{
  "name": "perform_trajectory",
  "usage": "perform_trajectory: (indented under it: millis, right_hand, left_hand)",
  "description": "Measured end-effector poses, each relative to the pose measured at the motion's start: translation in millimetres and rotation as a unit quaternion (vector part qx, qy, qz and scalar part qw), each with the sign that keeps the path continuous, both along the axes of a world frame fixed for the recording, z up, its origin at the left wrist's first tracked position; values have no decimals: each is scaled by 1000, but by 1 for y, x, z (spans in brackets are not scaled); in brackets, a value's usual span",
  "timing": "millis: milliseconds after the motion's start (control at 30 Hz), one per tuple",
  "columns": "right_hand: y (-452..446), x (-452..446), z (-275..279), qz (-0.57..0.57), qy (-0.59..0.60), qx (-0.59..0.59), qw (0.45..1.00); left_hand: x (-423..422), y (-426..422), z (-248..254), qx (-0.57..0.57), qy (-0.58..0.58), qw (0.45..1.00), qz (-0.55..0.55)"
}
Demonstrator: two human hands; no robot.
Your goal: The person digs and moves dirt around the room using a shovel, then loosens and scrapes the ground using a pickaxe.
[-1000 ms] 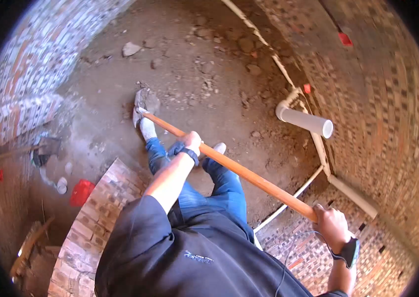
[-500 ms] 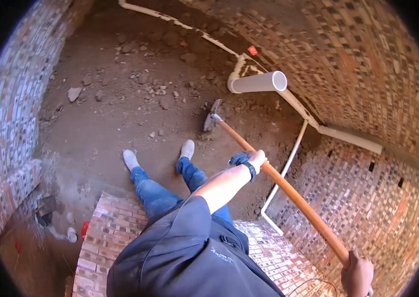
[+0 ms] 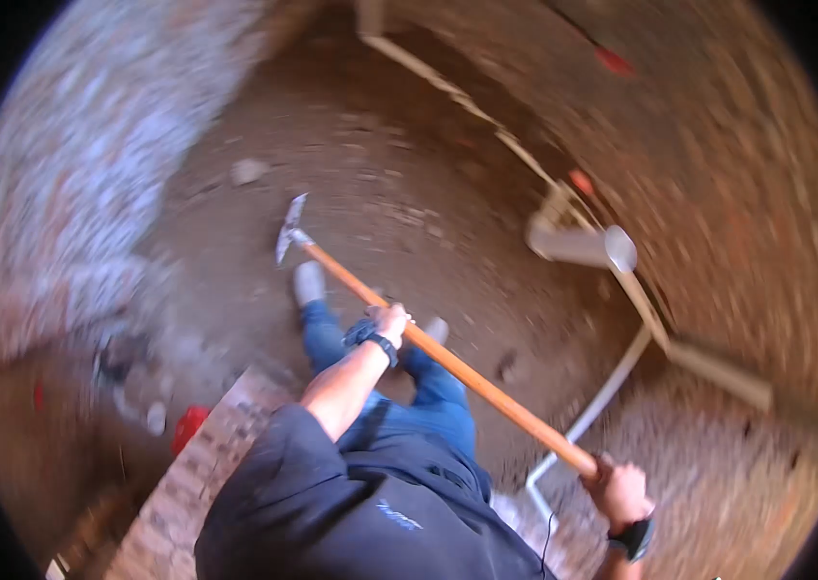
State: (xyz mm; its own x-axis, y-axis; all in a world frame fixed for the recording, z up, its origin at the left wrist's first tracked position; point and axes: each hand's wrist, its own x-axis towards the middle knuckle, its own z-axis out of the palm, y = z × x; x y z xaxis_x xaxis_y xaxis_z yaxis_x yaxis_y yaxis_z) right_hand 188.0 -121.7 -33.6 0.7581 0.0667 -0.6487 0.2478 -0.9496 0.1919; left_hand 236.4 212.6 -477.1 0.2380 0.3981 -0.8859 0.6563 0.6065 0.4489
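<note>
A long-handled tool with an orange-brown wooden handle (image 3: 486,389) slants across the front of the body. My left hand (image 3: 389,321) is closed round its middle, a dark band on the wrist and blue cloth beside it. Near the handle's lower right end, my right hand (image 3: 619,491) is wrapped round the wood, with a dark watch at the wrist. The narrow metal head (image 3: 291,230) appears above the left shoe (image 3: 309,283); whether it touches the dirt floor (image 3: 409,184) cannot be told. Motion blurs the surroundings.
A wide pale pipe (image 3: 573,246) stands out at the right, joined to thinner pipes (image 3: 607,382) along the brick wall (image 3: 737,222). A stone (image 3: 248,172) lies on the floor. At lower left are a low brick wall (image 3: 186,483) and a red object (image 3: 190,427).
Compared with half a second ago, the tool head has moved from near the wide pipe to the left, by the left shoe. Both hands still grip the handle. The camera view has shifted.
</note>
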Motion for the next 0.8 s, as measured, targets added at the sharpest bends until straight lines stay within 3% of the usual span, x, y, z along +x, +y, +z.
perform_trajectory:
  millis: [67, 167, 233, 267, 300, 333, 400, 500, 533, 600, 667, 733, 800]
  right_hand:
    - [52, 13, -41, 45, -13, 33, 998]
    - [162, 46, -75, 72, 52, 93, 992]
    - [250, 68, -94, 105, 83, 126, 983]
    - [303, 83, -96, 113, 103, 118, 981]
    - [350, 94, -104, 123, 103, 128, 979]
    - [411, 110, -100, 138, 112, 119, 977]
    - [491, 133, -116, 169, 137, 117, 969]
    - [560, 163, -126, 215, 159, 81, 960]
    - [564, 175, -127, 207, 139, 16, 968]
    - [541, 187, -144, 208, 141, 63, 966]
    - [537, 183, -135, 230, 154, 86, 957]
    - [528, 180, -142, 195, 163, 70, 965]
    - [503, 180, -146, 184, 166, 52, 967]
  left_hand:
    - [1, 104, -10, 94, 2, 995, 46]
    - [-7, 260, -65, 178, 59, 980, 62]
    - [-9, 364, -67, 121, -7, 981, 150]
    - [-7, 408, -58, 147, -36, 978, 147]
    - [-1, 449, -62, 196, -26, 968, 154]
    - [9, 485, -52, 158, -7, 962, 223]
    - [7, 545, -68, 102, -70, 977, 173]
    - [33, 583, -59, 79, 47, 983, 160]
    - [36, 578, -67, 72, 50, 983, 162]
    - [39, 557, -85, 54, -21, 981, 183]
    - [55, 558, -65, 54, -6, 952, 303]
    - [54, 558, -86, 60, 32, 982, 177]
    - [69, 529, -97, 86, 64, 979, 175]
